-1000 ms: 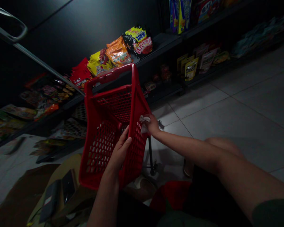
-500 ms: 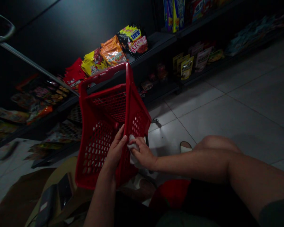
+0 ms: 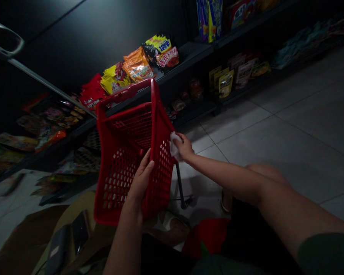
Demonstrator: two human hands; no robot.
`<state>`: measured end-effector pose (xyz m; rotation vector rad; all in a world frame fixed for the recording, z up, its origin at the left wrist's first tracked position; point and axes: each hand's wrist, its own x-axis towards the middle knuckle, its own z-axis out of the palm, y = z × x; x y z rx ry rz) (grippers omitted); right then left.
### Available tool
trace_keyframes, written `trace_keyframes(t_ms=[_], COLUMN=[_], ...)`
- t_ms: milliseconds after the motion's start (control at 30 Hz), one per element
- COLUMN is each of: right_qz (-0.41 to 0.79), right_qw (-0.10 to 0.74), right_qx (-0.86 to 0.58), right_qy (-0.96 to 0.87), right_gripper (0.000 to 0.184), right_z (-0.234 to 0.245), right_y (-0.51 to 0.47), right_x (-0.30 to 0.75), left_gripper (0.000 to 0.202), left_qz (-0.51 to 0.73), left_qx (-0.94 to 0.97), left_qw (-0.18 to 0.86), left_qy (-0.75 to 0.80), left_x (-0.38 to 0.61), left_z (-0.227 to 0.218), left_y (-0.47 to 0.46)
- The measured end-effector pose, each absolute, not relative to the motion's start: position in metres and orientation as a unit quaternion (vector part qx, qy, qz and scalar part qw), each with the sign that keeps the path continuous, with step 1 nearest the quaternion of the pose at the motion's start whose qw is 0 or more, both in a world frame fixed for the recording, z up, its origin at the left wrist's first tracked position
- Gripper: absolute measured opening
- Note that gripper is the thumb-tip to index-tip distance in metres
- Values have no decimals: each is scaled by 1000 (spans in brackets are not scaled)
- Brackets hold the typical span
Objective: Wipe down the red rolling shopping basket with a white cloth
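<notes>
A red plastic shopping basket point(image 3: 101, 183) was held up tilted in the air, at the near side of the scene, above the person's lap, with its perforated wall facing the left hand point(image 3: 140, 183). The fingers point(image 3: 147, 168) of that hand lay close together and nearly straight against the outside of the mesh, holding the basket from below. The right hand point(image 3: 184, 147) reached in from the right, its fingers point(image 3: 181, 140) narrowly pinched on a crumpled white cloth point(image 3: 174, 147), which touched the basket's right edge. A thin black rod point(image 3: 180, 187) stood just beyond the basket on the pale floor tiles point(image 3: 275, 152). A bare knee point(image 3: 266, 170) rose at right, beside a sandal point(image 3: 225, 202), and a red fabric point(image 3: 206, 236) lay near the person's lap. At near left lay a brown sheet point(image 3: 25, 244) and a dark flat object point(image 3: 80, 231). Along the far side ran dark metal shelves point(image 3: 189, 53) bearing bright snack packets point(image 3: 137, 65) and pouches point(image 3: 226, 84). A curved metal rail point(image 3: 5, 40) crossed the far left corner.
</notes>
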<state>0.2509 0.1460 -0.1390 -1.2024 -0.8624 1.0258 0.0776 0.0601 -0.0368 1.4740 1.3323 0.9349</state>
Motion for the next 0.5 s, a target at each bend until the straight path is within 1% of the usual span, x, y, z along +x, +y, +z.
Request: trace_keyframes(t_ms=[67, 133, 200, 267, 333, 400, 433, 500], right_qz=[460, 462, 458, 466, 486, 501, 503, 496], right_qw=[599, 578, 569, 556, 538, 527, 528, 545], right_qx=[-547, -556, -542, -502, -448, -412, -419, -480], right_qy=[-362, -377, -415, -470, -524, -550, -542, -476], right_gripper=[38, 44, 53, 56, 53, 46, 43, 40], right_z=[-141, -142, -141, -139, -137, -137, -137, -137], right_y=[157, 147, 116, 75, 44, 38, 46, 81], right_x=[247, 234, 216, 201, 196, 200, 206, 220], left_gripper=[57, 56, 56, 57, 57, 56, 56, 57], left_qz=[378, 380, 384, 389, 393, 393, 392, 386], left_qx=[592, 592, 592, 595, 602, 608, 608, 605], left_qw=[464, 465, 463, 457, 443, 434, 437, 451], left_qy=[540, 537, 536, 535, 536, 536, 535, 531], left_x=[78, 80, 81, 81, 80, 78, 77, 75], left_z=[-37, -37, -37, -38, -39, -41, -41, -41], left_y=[60, 61, 63, 66, 68, 68, 67, 65])
